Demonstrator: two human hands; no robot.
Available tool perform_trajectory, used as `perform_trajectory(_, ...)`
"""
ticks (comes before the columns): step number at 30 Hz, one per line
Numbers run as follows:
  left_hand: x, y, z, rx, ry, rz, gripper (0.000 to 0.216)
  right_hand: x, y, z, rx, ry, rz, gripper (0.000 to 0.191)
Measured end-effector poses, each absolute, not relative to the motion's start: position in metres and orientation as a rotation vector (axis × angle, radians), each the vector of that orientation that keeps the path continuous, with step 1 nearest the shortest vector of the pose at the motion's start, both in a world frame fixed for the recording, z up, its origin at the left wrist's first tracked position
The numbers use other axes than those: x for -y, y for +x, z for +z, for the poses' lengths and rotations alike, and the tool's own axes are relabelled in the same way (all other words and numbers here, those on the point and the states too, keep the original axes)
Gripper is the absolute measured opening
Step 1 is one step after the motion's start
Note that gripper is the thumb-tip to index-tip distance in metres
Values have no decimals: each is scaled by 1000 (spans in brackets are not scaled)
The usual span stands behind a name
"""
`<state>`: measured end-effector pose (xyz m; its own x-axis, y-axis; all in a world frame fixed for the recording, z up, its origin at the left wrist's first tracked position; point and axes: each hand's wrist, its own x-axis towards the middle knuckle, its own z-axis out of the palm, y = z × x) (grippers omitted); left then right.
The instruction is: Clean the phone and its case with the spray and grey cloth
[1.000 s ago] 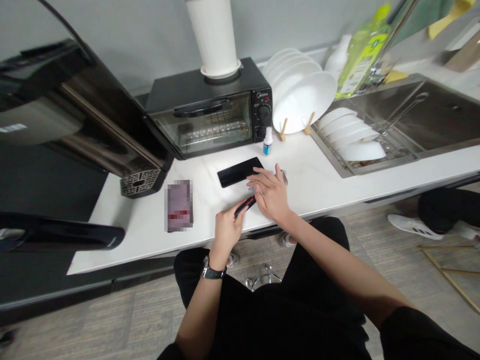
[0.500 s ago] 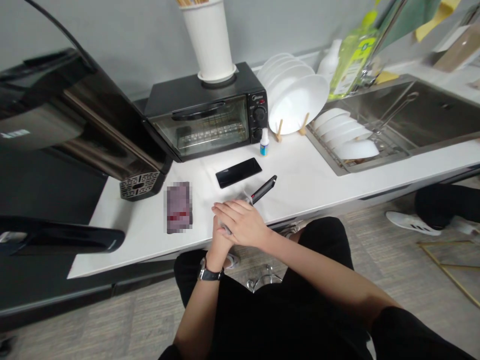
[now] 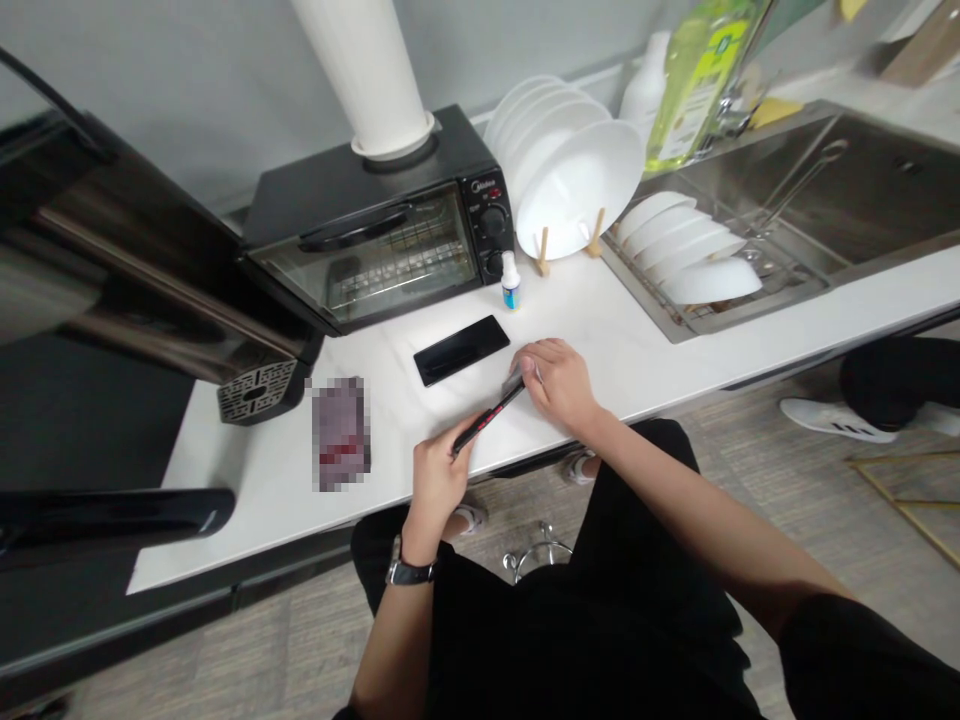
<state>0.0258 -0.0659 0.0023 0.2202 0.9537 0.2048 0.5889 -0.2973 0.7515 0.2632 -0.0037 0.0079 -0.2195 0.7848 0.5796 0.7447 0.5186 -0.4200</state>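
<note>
Your left hand (image 3: 437,490) is gripping a slim black-and-red stick (image 3: 487,418) — its long axis slanting up and away toward your right hand (image 3: 559,385), which is holding its far end in a narrow pinch — just beside a black phone (image 3: 461,350) on the white counter (image 3: 255,510).

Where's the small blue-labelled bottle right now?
In the head view, the small bottle stands on the white countertop, just in front of the toaster oven's knobs, beyond the black phone.
</note>
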Motion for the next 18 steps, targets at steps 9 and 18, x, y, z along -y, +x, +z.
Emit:
perform_trajectory(9,65,31,4,-1401,1981,977,29,16,224,11,1749,-1287,58,44)
perform_trajectory(18,63,22,-29,-1505,1925,1072,26,78,134,9,2149,-1006,56,44)
